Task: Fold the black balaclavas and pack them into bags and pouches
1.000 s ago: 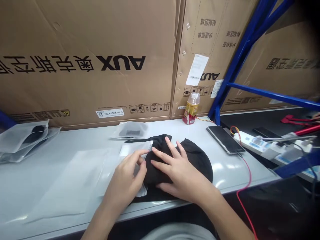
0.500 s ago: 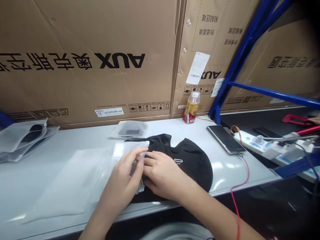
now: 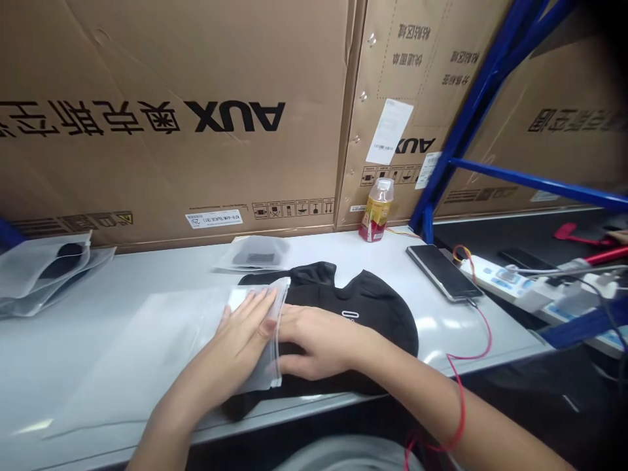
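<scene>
A frosted white zip bag (image 3: 262, 373) lies partly over folded black fabric (image 3: 380, 307) that bears a small white print. My left hand (image 3: 240, 333) rests on top of the bag, fingers stretched out and close together, the thumb near the zip edge. At the bag's mouth is my right hand (image 3: 314, 337), with its fingertips hidden at or under the zip edge. Its thumb is apart from the fingers, over the black fabric. A dark piece of the fabric also shows below the bag, at the table's front edge.
Frosted bags (image 3: 44, 275) with dark contents lie at the left, and another bag (image 3: 252, 254) behind the fabric. A drink bottle (image 3: 377, 210), a phone (image 3: 444, 273) on a red cable and a power strip (image 3: 495, 275) are to the right. Large cartons (image 3: 171, 170) stand behind.
My left hand has gone from a pinch at the bag's edge to lying flat on the bag. The bag's zip edge has shifted slightly left and my right hand has turned lower beside it.
</scene>
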The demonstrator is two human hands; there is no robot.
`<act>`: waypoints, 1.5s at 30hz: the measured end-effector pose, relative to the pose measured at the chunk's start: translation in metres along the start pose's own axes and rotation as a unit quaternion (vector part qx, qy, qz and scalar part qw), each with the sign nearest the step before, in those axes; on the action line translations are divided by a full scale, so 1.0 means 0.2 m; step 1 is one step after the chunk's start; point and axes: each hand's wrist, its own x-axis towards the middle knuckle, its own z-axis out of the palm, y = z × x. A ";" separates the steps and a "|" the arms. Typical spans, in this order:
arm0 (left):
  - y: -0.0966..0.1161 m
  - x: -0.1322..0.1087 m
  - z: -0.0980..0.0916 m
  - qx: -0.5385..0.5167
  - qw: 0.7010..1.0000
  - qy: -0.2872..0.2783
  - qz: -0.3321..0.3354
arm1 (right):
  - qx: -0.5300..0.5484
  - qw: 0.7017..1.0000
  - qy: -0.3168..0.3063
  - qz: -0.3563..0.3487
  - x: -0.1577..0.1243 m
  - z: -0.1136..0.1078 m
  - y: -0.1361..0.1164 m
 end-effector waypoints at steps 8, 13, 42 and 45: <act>-0.01 0.00 0.01 0.014 1.000 0.007 -0.006 | -0.026 0.988 0.038 0.149 -0.09 0.03 -0.06; 0.01 0.01 0.00 0.008 1.000 -0.010 0.020 | 0.021 0.999 0.004 0.032 -0.06 0.01 -0.01; 0.08 -0.01 -0.04 0.025 0.996 0.004 0.081 | -0.006 0.978 0.089 0.191 -0.16 0.04 -0.12; 0.03 0.01 -0.06 0.001 0.997 0.063 0.041 | 0.048 0.980 0.095 0.166 -0.14 0.05 -0.14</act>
